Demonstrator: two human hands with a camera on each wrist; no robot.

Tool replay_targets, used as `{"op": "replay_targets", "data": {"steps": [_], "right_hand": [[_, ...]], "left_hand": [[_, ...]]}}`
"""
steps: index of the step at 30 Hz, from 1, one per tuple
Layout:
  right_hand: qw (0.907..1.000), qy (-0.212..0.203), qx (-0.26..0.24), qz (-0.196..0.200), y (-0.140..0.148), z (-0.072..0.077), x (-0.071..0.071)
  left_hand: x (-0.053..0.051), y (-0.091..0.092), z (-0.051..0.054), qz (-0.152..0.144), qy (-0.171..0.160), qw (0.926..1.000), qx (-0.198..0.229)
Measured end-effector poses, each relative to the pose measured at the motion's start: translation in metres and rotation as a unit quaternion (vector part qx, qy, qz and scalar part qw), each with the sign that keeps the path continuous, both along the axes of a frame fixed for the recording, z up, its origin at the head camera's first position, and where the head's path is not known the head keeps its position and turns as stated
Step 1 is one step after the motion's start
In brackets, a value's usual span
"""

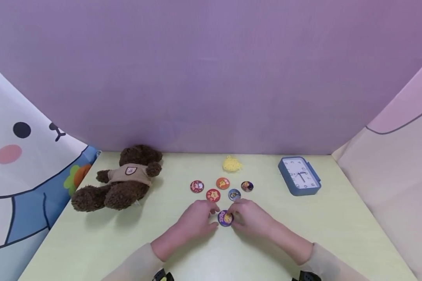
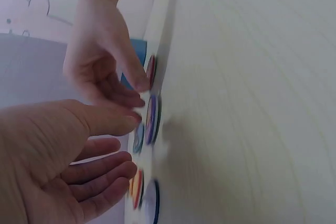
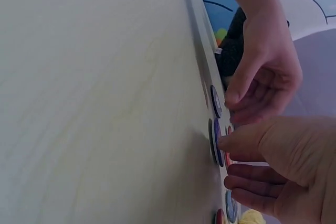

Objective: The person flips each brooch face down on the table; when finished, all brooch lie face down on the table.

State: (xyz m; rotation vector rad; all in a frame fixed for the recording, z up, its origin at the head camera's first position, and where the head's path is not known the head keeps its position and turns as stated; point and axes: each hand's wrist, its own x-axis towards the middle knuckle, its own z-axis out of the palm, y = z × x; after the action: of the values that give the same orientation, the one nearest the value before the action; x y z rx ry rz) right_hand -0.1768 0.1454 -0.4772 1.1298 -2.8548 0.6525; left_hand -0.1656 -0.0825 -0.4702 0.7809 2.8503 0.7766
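The purple badge point(image 1: 225, 219) lies on the bench point(image 1: 344, 234) between my left grip point(image 1: 198, 219) and my right grip point(image 1: 253, 217). The left grip is released: thumb and fingers stand apart, just beside the badge's left edge. The right grip is likewise released, fingers loosely curved, tips at the badge's right edge; whether they touch it, I cannot tell. Beyond, the bench carries five other round badges point(image 1: 213, 195), then a yellow fuzzy item point(image 1: 231, 164). A blue-framed clock point(image 1: 300, 176) rests right; a brown plush bear point(image 1: 129, 175) lies left.
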Motion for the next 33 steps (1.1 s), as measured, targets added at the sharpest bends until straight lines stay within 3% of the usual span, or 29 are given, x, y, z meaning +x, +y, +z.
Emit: {"op": "replay_targets", "data": {"steps": [4,9,13,21,33], "right_hand": [[0.9999,-0.006,0.012,-0.002,-0.004,-0.001,0.002],[0.9997,0.018,0.014,0.006,-0.011,-0.004,0.004],[0.9996,0.024,0.006,0.010,-0.011,-0.005,0.004],[0.9988,-0.017,-0.044,-0.015,-0.003,-0.005,0.000],[0.9959,-0.025,-0.072,-0.048,0.000,-0.003,-0.003]], "left_hand": [[-0.003,0.011,-0.004,-0.006,0.004,0.9995,-0.030],[-0.005,0.012,-0.010,-0.009,0.004,0.9991,-0.041],[-0.005,0.010,-0.011,-0.011,0.010,0.9996,-0.025],[-0.005,0.012,-0.006,0.027,-0.011,0.9990,0.034],[-0.011,0.015,-0.007,0.044,0.055,0.9967,0.039]]}}
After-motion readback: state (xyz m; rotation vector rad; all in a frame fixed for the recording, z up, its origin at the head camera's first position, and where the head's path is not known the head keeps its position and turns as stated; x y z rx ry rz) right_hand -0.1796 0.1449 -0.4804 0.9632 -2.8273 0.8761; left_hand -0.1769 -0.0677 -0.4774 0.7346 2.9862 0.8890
